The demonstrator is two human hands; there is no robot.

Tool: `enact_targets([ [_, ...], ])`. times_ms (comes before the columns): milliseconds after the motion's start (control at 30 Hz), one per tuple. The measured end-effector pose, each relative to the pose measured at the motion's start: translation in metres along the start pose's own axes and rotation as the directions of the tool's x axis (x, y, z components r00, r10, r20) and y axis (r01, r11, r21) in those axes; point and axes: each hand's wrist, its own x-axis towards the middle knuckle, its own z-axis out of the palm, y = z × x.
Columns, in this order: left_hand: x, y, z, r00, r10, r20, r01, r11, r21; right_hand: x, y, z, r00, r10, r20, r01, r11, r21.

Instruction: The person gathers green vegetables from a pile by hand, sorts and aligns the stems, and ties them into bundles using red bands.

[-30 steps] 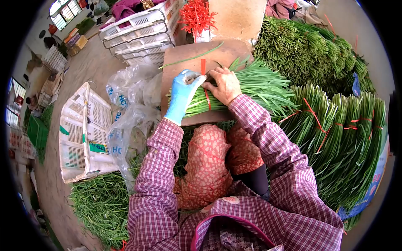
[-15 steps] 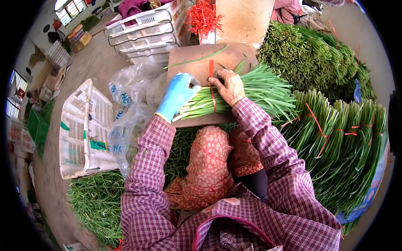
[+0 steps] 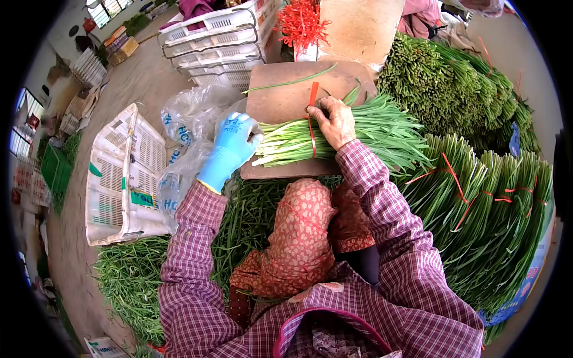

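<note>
A bundle of long green garlic chives (image 3: 382, 128) lies across a brown board (image 3: 280, 95), pale stem ends to the left and leafy tips to the right. A red tie (image 3: 313, 134) runs round the stems, one tail standing up above them. My right hand (image 3: 335, 122), bare, rests over the bundle with thumb and fingers closed on the tie. My left hand (image 3: 234, 146), in a blue glove, is beside the pale stem ends, fingers loosely bent and tips apart. Whether the fingertips touch the stems is hard to see.
Tied chive bundles (image 3: 501, 209) stand at the right, with a darker green pile (image 3: 441, 89) behind. Red ties (image 3: 301, 27) hang beyond the board. A white crate (image 3: 128, 179), clear plastic bags (image 3: 191, 128) and stacked baskets (image 3: 218, 42) are at the left. Loose greens (image 3: 134, 280) cover the floor.
My left hand has drawn back leftward from on top of the stems to their cut ends. My right hand stays at the tie. The whole view has shifted slightly.
</note>
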Motion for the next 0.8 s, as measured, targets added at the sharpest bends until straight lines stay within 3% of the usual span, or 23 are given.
enact_targets([
  [133, 0.005, 0.004, -0.007, 0.992, -0.089, 0.086, 0.083, 0.994, 0.067, 0.001, 0.004, 0.002, 0.999, 0.026, 0.019, -0.027, 0.999, 0.040],
  [200, 0.009, 0.034, -0.031, 0.983, -0.124, 0.137, 0.107, 0.986, 0.126, 0.002, 0.009, 0.003, 0.993, 0.085, 0.078, -0.097, 0.982, 0.160],
  [300, 0.022, 0.089, -0.036, 0.998, 0.011, 0.070, -0.016, 0.997, 0.080, 0.003, 0.009, 0.002, 0.986, 0.117, 0.121, -0.141, 0.965, 0.223],
  [367, 0.038, 0.106, -0.011, 0.886, -0.161, 0.434, 0.019, 0.950, 0.313, 0.002, 0.009, 0.001, 0.985, 0.132, 0.115, -0.156, 0.959, 0.235],
  [433, 0.041, 0.088, 0.048, 0.904, -0.177, 0.389, 0.013, 0.921, 0.389, 0.004, 0.011, 0.000, 0.983, 0.150, 0.105, -0.172, 0.954, 0.244],
  [467, 0.040, 0.076, 0.075, 0.947, -0.170, 0.272, 0.020, 0.877, 0.480, 0.004, 0.014, 0.002, 0.972, 0.206, 0.110, -0.232, 0.917, 0.326],
  [567, 0.046, 0.078, 0.064, 0.891, -0.234, 0.389, 0.046, 0.899, 0.435, 0.009, 0.029, 0.013, 0.951, 0.283, 0.126, -0.310, 0.852, 0.421],
  [633, 0.047, 0.077, 0.056, 0.907, -0.224, 0.356, 0.068, 0.913, 0.403, 0.012, 0.018, 0.010, 0.974, 0.227, 0.016, -0.216, 0.898, 0.383],
  [700, 0.050, 0.074, 0.051, 0.919, -0.170, 0.356, 0.031, 0.931, 0.364, 0.016, 0.011, 0.009, 0.996, -0.028, -0.080, 0.039, 0.988, 0.149],
  [767, 0.053, 0.081, 0.032, 0.897, -0.177, 0.405, 0.032, 0.940, 0.341, 0.015, -0.030, -0.009, 0.976, -0.195, -0.092, 0.192, 0.981, -0.043],
  [800, 0.048, 0.083, 0.027, 0.866, -0.188, 0.464, 0.037, 0.948, 0.316, 0.013, -0.045, -0.016, 0.989, -0.144, -0.036, 0.141, 0.988, -0.067],
])
